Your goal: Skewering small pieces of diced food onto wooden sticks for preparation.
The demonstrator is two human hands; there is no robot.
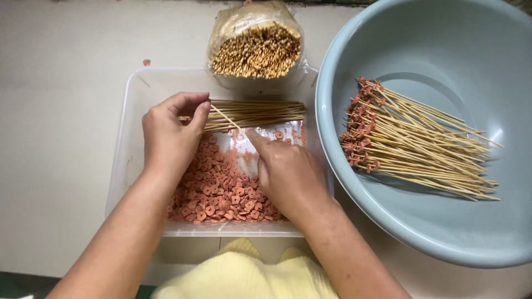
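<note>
My left hand (169,135) and my right hand (288,171) are over a clear plastic tray (130,111). Between them runs a thin bamboo skewer (224,117): the left thumb and forefinger pinch its far end, and the right fingertips hold its near end. Below the hands lies a heap of small reddish-pink ring-shaped pieces (219,191). A loose row of bare skewers (260,111) rests across the tray's far side.
A plastic bag of upright skewers (256,50) stands behind the tray. To the right, a large grey-blue basin (443,55) holds several skewers threaded with pink pieces (410,144). A pale yellow cloth (244,274) lies at the near edge.
</note>
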